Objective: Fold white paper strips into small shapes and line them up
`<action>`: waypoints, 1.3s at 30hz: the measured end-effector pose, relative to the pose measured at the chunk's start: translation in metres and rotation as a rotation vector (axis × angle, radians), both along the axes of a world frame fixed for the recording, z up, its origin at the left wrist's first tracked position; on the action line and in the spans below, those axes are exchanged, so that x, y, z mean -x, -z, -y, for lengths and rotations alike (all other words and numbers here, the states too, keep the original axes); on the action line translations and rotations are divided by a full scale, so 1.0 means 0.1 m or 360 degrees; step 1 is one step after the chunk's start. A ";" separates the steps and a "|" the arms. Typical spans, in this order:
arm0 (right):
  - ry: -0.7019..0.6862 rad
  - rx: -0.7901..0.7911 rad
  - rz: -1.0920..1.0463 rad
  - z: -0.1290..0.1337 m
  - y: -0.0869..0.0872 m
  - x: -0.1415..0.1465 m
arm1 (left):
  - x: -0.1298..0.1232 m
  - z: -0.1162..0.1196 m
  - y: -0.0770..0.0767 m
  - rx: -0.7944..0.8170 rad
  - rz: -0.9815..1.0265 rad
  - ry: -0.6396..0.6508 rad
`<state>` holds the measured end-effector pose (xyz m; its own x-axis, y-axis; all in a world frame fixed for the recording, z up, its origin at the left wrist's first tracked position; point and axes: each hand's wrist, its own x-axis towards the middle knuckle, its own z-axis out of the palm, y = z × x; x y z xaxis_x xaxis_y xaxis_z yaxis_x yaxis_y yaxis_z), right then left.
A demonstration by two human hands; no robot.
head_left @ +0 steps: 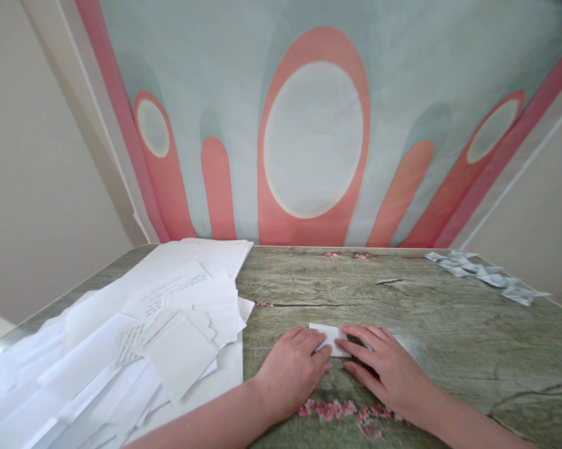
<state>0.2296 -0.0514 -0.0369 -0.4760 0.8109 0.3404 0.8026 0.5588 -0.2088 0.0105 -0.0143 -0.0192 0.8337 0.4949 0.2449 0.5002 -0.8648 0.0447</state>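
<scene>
Left hand (294, 368) touching paper (332, 335), pinch hard to tell, right hand (389, 369) lying spread on it, table (463, 337) sitting under

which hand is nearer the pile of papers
Left. The left hand lies just right of the pile of papers; the right hand is farther right, at the right end of the small white paper.

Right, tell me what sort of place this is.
Probably an indoor work corner, perhaps a desk for paper craft: a wood-patterned table up against a printed backdrop, with loose paper heaped on its left side. Whether it is a home or a workplace, I can't tell.
</scene>
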 end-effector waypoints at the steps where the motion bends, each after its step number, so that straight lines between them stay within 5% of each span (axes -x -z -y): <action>1: -0.0002 -0.0002 0.0003 0.00 0.00 0.00 | 0.00 0.00 0.00 0.0004 0.0002 -0.0008; 19: -0.0200 -0.0010 0.0021 0.05 -0.10 0.10 | -0.01 -0.01 0.03 -0.0054 0.0021 -0.0008; 39: -0.0161 -0.0054 0.0179 0.09 -0.19 0.18 | 0.00 -0.01 -0.02 -0.0031 -0.0040 0.0024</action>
<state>0.2119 -0.0602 -0.0184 -0.5913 0.7459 0.3066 0.7591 0.6431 -0.1005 0.0100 -0.0135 -0.0172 0.8472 0.4772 0.2336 0.4876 -0.8730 0.0152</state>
